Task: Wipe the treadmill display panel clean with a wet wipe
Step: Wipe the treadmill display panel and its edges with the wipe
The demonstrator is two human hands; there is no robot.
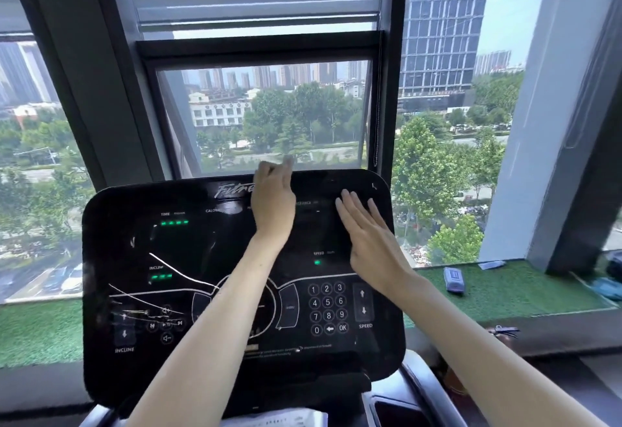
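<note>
The black glossy treadmill display panel [188,245] fills the lower middle of the view, with green lit readouts, a number keypad [328,308] and white streaks across its lower left. My left hand [272,201] reaches to the panel's top edge near the logo, fingers loosely raised and blurred, with nothing seen in it. My right hand [367,234] lies flat on the upper right of the panel, palm down and fingers extended. I see no wet wipe in either hand.
A green turf window ledge [525,292] runs behind the panel, with a small blue packet [453,279] on it to the right. Large windows and dark frames stand just beyond. Paper [282,418] lies below the panel.
</note>
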